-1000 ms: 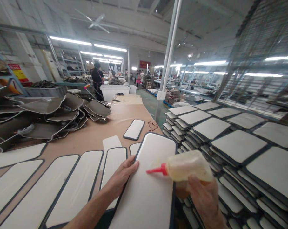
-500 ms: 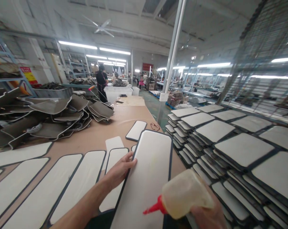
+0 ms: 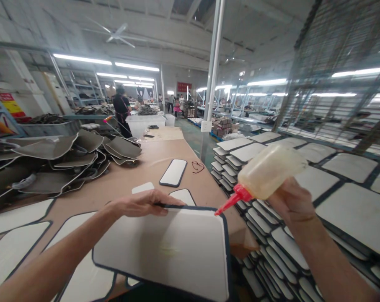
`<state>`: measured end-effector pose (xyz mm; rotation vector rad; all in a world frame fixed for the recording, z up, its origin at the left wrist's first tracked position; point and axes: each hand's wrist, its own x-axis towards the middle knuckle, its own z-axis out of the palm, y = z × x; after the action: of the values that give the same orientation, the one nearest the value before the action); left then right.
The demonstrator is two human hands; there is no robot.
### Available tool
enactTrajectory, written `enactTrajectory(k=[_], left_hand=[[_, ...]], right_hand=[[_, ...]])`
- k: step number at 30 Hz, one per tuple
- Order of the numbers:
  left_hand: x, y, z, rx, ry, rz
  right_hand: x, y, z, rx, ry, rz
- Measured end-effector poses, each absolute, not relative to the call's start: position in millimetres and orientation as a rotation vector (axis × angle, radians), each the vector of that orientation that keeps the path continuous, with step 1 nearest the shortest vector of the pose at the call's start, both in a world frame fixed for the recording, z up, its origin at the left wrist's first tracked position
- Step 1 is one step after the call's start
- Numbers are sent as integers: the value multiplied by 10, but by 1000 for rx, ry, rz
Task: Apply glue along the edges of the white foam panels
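My left hand [image 3: 146, 203] grips the far edge of a white panel with a dark border [image 3: 177, 247], thumb on the white face. The panel is held sideways, tilted, above the table, and a faint yellowish smear shows near its middle. In my right hand [image 3: 292, 199] is a translucent squeeze bottle [image 3: 268, 172] of pale yellowish liquid, tipped down to the left. Its red nozzle [image 3: 235, 198] has its tip at the panel's far right corner, by the dark border. Whether the tip touches the panel I cannot tell.
More bordered panels lie on the brown table [image 3: 158, 155], with a small one [image 3: 174, 172] beside eyeglasses [image 3: 197, 167]. Grey-brown pieces [image 3: 58, 155] are heaped at left. Tall stacks of panels [image 3: 356, 201] stand at right. A person in dark clothes [image 3: 121, 111] stands farther back.
The panel has turned from lengthwise to sideways in my left hand. My right hand has raised the bottle, bringing its nozzle to the panel's far right corner. The view has shifted right.
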<state>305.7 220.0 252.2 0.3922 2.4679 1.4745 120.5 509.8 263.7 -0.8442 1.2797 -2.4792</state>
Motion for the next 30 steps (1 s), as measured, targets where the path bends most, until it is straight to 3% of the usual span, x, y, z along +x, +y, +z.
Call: enactTrajectory(k=[10,30], left_hand=[[3078,2357,2968,415,2337,1284],[2928,2585,3110,378,2097,1333]], right_hand=[[1174,4914,2767,-898,1228,-2240],[1196,4732,2793,-925,1159,-1957]])
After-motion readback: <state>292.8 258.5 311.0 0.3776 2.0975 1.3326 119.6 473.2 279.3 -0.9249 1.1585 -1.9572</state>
